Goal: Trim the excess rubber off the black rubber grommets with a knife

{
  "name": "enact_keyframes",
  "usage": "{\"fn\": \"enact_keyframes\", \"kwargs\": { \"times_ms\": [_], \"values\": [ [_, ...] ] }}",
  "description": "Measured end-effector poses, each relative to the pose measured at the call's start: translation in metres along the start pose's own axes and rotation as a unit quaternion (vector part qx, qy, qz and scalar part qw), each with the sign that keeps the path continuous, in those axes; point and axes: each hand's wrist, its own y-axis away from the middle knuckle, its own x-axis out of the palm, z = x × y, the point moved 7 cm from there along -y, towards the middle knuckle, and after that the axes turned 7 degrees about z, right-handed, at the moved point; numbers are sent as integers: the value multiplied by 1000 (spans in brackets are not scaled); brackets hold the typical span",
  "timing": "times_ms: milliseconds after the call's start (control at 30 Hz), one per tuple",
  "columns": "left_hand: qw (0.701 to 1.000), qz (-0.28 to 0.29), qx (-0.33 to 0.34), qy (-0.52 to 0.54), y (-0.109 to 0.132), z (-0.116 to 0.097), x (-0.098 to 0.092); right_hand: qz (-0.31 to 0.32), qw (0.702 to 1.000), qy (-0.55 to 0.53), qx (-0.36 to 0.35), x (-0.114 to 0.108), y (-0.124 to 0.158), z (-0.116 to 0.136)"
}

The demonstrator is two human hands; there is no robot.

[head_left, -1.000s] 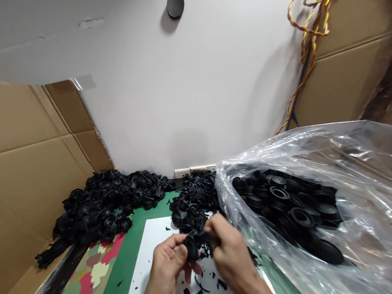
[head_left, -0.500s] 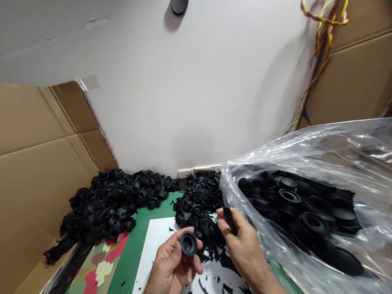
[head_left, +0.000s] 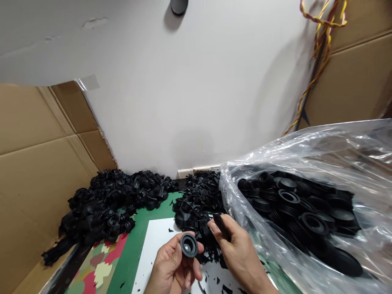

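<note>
My left hand (head_left: pixel 174 263) grips a round black rubber piece (head_left: pixel 189 245) between thumb and fingers, its stepped hollow opening facing me. To its right, my right hand (head_left: pixel 240 245) is closed around a dark elongated object (head_left: pixel 222 227) that sticks up past the thumb; its kind is unclear and its lower end is hidden in the hand. The two hands are close but apart. Beneath them a white sheet (head_left: pixel 153 245) is strewn with black scraps. A heap of black scraps and ribbed pieces (head_left: pixel 196 204) lies just beyond the hands.
A clear plastic bag (head_left: pixel 232 196) at right holds many ribbed black rubber parts (head_left: pixel 312 224). Another black heap (head_left: pixel 107 200) lies at left beside a cardboard panel (head_left: pixel 39 134). A green surface (head_left: pixel 128 253) runs under the sheet. Twisted wires (head_left: pixel 318 73) hang before the wall (head_left: pixel 183 102).
My right hand has moved slightly left and down, nearer the left hand, with the dark object still in it. The left hand and its rubber piece have barely shifted.
</note>
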Motion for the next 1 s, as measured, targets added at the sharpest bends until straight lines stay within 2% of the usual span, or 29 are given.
{"fn": "enact_keyframes", "kwargs": {
  "times_ms": [167, 667, 1000],
  "values": [
    [1000, 3, -13, 6, 2, -4, 6, 7, 1000, -2, 4, 1, -1, 3],
    [1000, 5, -16, 10, 2, -3, 1, 15, 1000, -13, 24, 0, 0, 4],
    [1000, 12, -24, 16, 2, -2, 1, 43, 999, -9, 17, 6, 2, -1]
  ]
}}
